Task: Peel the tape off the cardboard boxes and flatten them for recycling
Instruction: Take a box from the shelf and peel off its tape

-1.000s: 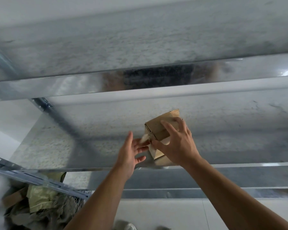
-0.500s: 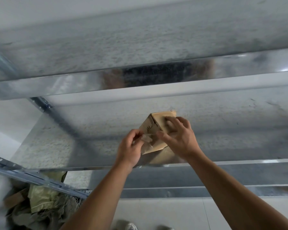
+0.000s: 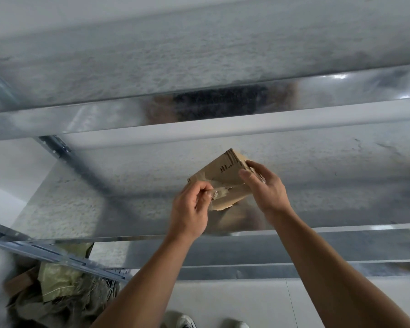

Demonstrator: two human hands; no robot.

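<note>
Brown cardboard box [image 3: 223, 178], small and creased, mid-peel.
Its clear tape strip [image 3: 219, 192] is pinched by the left hand [image 3: 192, 209]; the right hand [image 3: 265, 188] grips the box. Pulling low and steady should avoid tearing.

Storeroom or warehouse: galvanized metal shelving [image 3: 128, 176], pale floor [image 3: 246, 301], heaped sacks [image 3: 62, 287] beside it.

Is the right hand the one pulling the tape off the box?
No, the left hand pinches the clear tape, while the right hand grips the cardboard box.
</note>
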